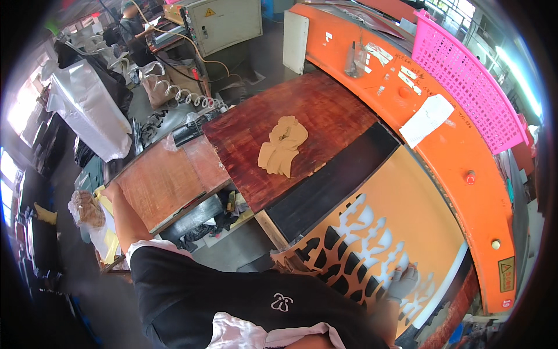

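Note:
My right hand, in a grey glove, is over the cut-out part of a tan sheet. Its fingers look bent and slightly apart, with nothing visible in them. Leaf-like holes in the sheet show white and black beneath. My left hand reaches to the outer end of a wooden side table, beside a bag with yellow lining. Its fingers are too small and hidden to read. On the reddish-brown board ahead lies a small loose pile of tan cut pieces.
An orange machine beam with a red button curves along the right. A pink basket stands on it. Silvery wrapped material and a coiled hose are at left. Another person works far back.

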The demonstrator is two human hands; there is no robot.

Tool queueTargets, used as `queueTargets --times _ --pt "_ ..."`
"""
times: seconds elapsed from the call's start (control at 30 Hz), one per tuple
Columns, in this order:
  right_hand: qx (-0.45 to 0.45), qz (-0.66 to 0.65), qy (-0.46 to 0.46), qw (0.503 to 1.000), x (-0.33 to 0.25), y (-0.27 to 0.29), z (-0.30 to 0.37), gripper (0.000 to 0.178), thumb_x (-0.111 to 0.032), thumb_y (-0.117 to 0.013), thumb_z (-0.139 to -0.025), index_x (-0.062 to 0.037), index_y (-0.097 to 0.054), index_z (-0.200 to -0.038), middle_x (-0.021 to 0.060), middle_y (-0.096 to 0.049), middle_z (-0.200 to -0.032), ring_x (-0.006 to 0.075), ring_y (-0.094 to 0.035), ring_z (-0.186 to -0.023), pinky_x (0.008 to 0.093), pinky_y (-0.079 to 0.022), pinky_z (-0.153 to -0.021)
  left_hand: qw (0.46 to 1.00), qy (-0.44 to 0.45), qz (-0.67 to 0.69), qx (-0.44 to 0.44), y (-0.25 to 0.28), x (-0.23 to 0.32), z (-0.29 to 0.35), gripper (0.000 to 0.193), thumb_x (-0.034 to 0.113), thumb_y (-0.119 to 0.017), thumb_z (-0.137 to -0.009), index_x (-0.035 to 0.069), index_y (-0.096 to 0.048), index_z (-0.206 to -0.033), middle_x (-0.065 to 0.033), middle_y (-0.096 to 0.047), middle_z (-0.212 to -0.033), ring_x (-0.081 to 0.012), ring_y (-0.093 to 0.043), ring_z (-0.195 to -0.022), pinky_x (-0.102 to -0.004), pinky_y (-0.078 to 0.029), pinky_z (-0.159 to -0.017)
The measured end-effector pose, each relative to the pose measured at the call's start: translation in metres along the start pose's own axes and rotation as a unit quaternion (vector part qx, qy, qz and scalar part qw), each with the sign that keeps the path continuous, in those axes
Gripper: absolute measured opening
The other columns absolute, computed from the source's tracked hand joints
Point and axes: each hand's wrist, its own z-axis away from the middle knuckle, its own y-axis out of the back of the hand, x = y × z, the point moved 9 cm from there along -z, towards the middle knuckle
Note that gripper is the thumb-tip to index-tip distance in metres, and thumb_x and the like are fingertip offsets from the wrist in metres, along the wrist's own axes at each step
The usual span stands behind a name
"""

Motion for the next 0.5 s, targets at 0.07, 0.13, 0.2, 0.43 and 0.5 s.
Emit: queueTargets --times 0.07,0.13,0.2,0.43,0.5 --pt "0.011 0.045 0.05 0.998 -0.013 0.005 -0.001 0.031 -0.014 -0.058 -0.083 0.0078 -0.053 -0.105 0.0219 -0.05 -0.108 0.0338 -0.051 -0.096 0.0431 -0.045 -0.08 1.0 -0.018 0.001 0.001 0.011 0.014 0.008 0.075 0.024 -0.057 -0.074 -0.006 -0.027 -0.136 -0.0287 -0.054 -0.118 -0.0372 -0.059 -0.103 -0.042 -0.047 -0.086" --pt "0.016 0.071 0.072 0.995 -0.021 0.009 -0.001 0.033 -0.017 -0.058 -0.083 0.0073 -0.053 -0.105 0.0223 -0.051 -0.108 0.0359 -0.051 -0.097 0.0448 -0.044 -0.082 0.999 -0.017 -0.005 -0.028 0.015 0.024 0.024 0.073 0.022 -0.057 -0.073 -0.006 -0.029 -0.135 -0.0257 -0.056 -0.113 -0.0338 -0.062 -0.085 -0.0399 -0.05 -0.072" --pt "0.023 0.103 0.09 0.99 -0.028 0.012 -0.001 0.036 -0.021 -0.058 -0.083 0.0068 -0.054 -0.105 0.0227 -0.052 -0.108 0.0379 -0.05 -0.099 0.0461 -0.042 -0.086 0.997 -0.023 -0.018 -0.073 0.013 0.037 0.041 0.071 0.023 -0.059 -0.073 -0.006 -0.032 -0.132 -0.0227 -0.058 -0.109 -0.0301 -0.062 -0.069 -0.0382 -0.049 -0.059" --pt "0.012 0.078 0.041 0.996 -0.027 0.013 -0.002 0.036 -0.019 -0.059 -0.081 0.007 -0.054 -0.105 0.0254 -0.052 -0.11 0.0404 -0.049 -0.104 0.0462 -0.039 -0.09 0.916 0.038 -0.013 -0.399 -0.063 0.054 0.144 0.039 0.032 -0.055 -0.086 0.012 -0.049 -0.119 -0.0075 -0.058 -0.09 -0.0192 -0.055 -0.059 -0.0333 -0.038 -0.049" --pt "0.016 0.069 0.038 0.997 -0.028 0.014 -0.002 0.035 -0.019 -0.059 -0.081 0.0071 -0.054 -0.105 0.0255 -0.052 -0.11 0.0403 -0.049 -0.104 0.0461 -0.039 -0.09 0.902 0.005 -0.018 -0.431 -0.087 0.074 0.185 0.037 0.032 -0.055 -0.087 0.014 -0.05 -0.119 -0.0056 -0.059 -0.089 -0.0174 -0.055 -0.06 -0.0322 -0.039 -0.051"
